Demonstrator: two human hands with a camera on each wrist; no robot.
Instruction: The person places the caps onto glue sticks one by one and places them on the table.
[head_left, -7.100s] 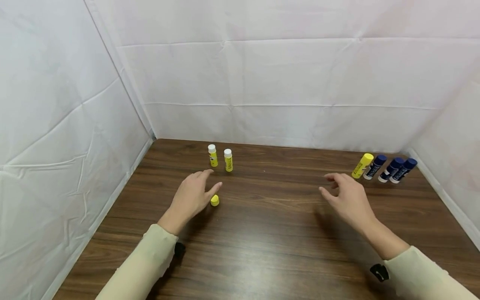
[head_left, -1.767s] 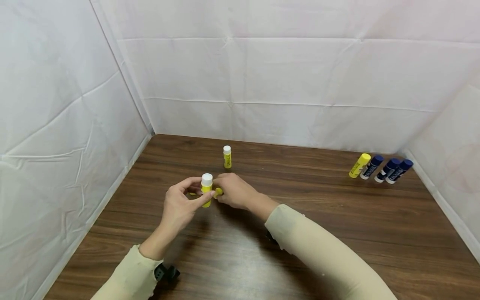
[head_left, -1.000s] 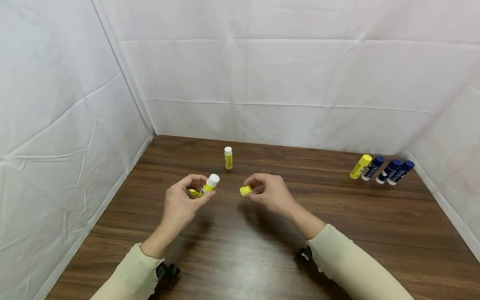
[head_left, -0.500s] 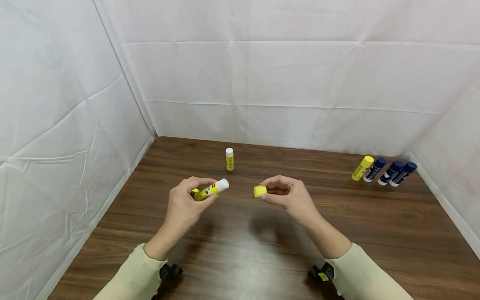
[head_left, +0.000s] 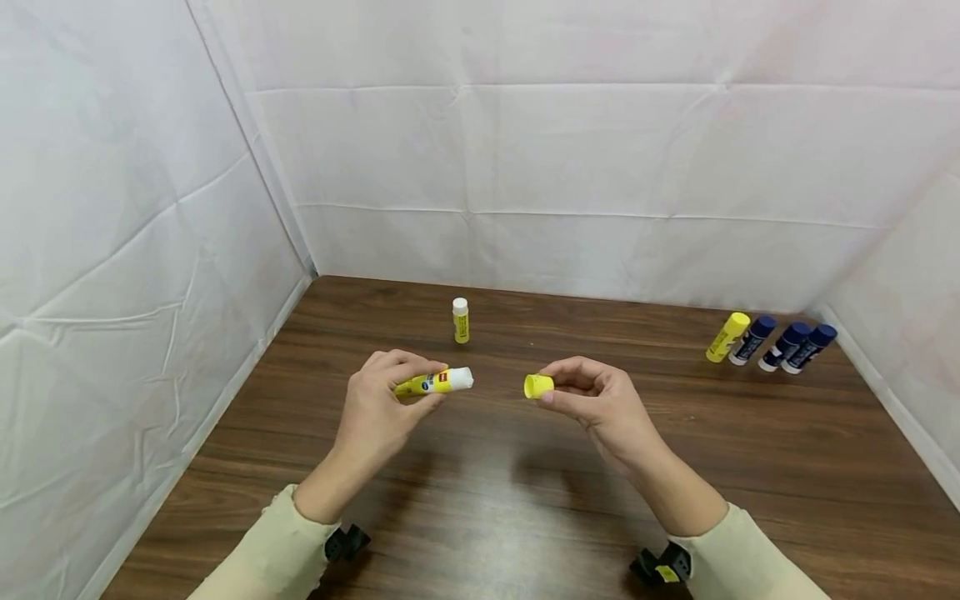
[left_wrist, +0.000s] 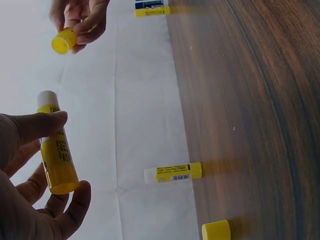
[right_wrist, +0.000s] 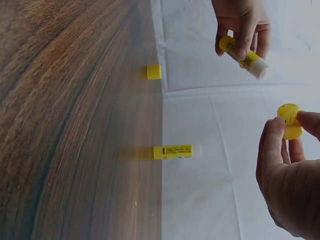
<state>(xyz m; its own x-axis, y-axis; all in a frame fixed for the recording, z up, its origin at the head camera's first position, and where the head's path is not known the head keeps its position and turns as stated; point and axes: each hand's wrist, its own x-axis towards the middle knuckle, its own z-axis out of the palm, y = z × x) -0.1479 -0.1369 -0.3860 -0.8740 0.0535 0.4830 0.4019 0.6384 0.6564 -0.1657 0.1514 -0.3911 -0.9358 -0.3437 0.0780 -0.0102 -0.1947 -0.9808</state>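
My left hand (head_left: 382, 408) grips a yellow glue stick (head_left: 435, 382) without its cap, tilted almost level, its white end toward the right. My right hand (head_left: 603, 404) pinches a yellow cap (head_left: 538, 386) between thumb and fingers, its hollow end facing the glue stick. A gap separates the two, both held above the table. Behind them a second uncapped glue stick (head_left: 461, 321) stands upright. Another yellow cap (left_wrist: 216, 230) rests on the table in the left wrist view; in the head view my left hand hides it.
At the far right of the brown table (head_left: 480, 533), a capped yellow glue stick (head_left: 727, 337) stands beside several blue-capped ones (head_left: 752, 340). White cloth walls (head_left: 570, 167) rise at the back and sides. Both wrists carry a small black camera (head_left: 347, 543).
My left hand has picked up a glue stick and tipped it from upright to nearly level. The right hand has taken a cap, drawn it rightward and turned its hollow end to the left.
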